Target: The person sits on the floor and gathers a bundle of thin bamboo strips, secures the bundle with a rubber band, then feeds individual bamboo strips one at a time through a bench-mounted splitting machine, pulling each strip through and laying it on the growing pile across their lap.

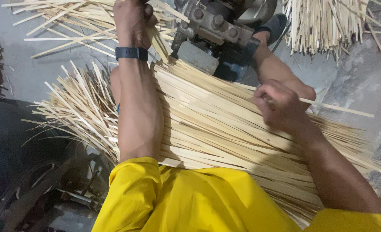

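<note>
A thick bundle of pale bamboo strips lies across the person's lap, just below the grey metal machine. The right hand, right of the machine and over the bundle, has its fingers pinched together on a single strip that juts out to the right. The left hand, beside the machine's left edge, is curled shut around a few strips. Loose strips lie piled on the floor beyond the machine.

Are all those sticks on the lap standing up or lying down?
Lying down. The pale strips lie flat in a slanting heap across the lap, under the right hand.
</note>
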### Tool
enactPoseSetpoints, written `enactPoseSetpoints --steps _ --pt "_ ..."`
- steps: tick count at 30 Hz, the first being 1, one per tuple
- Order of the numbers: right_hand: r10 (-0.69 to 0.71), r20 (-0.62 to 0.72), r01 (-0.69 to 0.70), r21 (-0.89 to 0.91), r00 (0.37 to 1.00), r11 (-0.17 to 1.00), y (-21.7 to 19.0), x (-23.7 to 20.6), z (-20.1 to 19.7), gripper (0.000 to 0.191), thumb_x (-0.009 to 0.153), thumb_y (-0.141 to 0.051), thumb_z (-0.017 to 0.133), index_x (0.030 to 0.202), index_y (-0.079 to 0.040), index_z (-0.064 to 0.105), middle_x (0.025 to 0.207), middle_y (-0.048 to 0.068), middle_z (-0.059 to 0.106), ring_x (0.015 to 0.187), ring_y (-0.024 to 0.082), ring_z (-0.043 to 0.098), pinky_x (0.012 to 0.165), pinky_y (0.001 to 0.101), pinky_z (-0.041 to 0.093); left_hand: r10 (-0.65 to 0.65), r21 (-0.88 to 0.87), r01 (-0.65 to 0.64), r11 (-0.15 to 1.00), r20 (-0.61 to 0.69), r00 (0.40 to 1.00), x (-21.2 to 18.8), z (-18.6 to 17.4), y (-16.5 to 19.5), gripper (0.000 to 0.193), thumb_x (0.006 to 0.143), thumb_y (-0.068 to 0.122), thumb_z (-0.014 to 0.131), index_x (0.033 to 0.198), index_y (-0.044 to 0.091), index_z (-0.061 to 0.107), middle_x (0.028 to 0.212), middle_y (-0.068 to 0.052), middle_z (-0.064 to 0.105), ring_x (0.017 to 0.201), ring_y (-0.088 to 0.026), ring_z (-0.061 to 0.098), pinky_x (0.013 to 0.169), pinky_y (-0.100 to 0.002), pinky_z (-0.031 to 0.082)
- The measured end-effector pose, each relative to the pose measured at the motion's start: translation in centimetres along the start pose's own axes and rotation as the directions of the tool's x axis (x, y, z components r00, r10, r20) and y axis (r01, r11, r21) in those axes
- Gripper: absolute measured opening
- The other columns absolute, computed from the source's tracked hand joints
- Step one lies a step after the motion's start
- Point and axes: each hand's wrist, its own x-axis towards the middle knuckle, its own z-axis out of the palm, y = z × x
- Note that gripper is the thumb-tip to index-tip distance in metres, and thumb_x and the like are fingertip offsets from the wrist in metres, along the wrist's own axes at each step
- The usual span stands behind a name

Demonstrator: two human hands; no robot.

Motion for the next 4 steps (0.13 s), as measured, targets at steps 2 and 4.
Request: enactPoseSetpoints --steps 2,4 --pt "0.086 -0.009 -0.086 0.064 0.996 0.994 1.0 -0.6 -1.1 0.009 0.101 -0.011 0.068 0.098 -0.004 0.071 0.086 0.012 0.074 0.075 0.019 0.073 0.066 0.0347 0.06 0.085 -0.035 -0.087 0.996 -0.069 0.994 1.3 -1.0 -0.7 0.018 0.098 0.016 0.06 0.087 0.002 0.06 0.074 -0.011 0.06 0.06 -0.02 0.057 0.051 -0.034 0.045" --pt "0.176 -0.021 -0.173 0.126 0.984 0.977 2.2 -1.5 -2.9 0.013 0.106 -0.013 0.064 0.101 -0.004 0.072 0.087 0.013 0.075 0.076 0.019 0.075 0.066 0.0358 0.063 0.142 -0.114 -0.157 0.981 -0.13 0.981 2.6 -2.0 -1.6 0.017 0.096 0.015 0.063 0.087 0.001 0.06 0.074 -0.012 0.061 0.063 -0.023 0.059 0.053 -0.039 0.049"
